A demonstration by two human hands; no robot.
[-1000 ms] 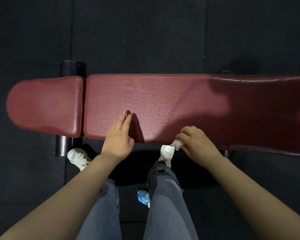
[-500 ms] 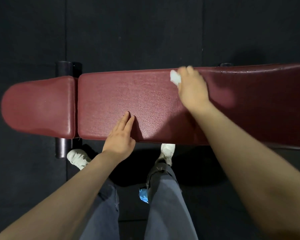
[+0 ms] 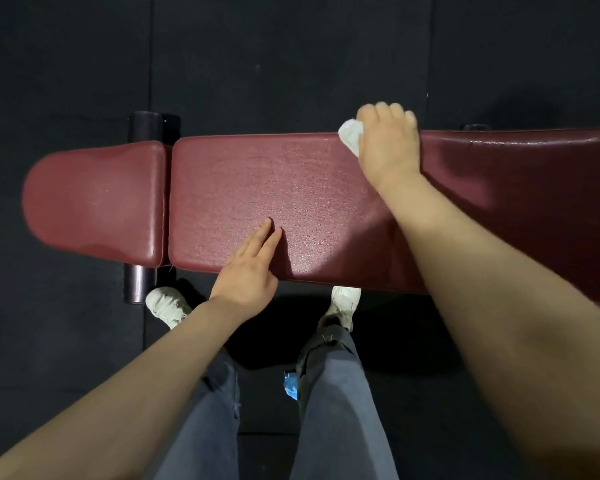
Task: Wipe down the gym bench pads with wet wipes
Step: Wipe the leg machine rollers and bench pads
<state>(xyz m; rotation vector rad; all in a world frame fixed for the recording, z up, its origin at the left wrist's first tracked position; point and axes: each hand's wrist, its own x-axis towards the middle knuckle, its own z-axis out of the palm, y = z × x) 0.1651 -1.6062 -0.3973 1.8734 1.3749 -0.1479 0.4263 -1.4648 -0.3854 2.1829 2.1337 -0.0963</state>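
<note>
Right hand (image 3: 387, 147) clutches crumpled white wet wipe (image 3: 350, 136), soft, limp; left hand (image 3: 248, 271) flat, spread on dark-red padded vinyl counter (image 3: 257, 188).

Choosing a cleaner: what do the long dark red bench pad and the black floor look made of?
Long dark red bench pad: probably vinyl or faux leather, pebbled grain with glossy highlights. Black floor: likely matte rubber matting, with visible tile seams.
</note>
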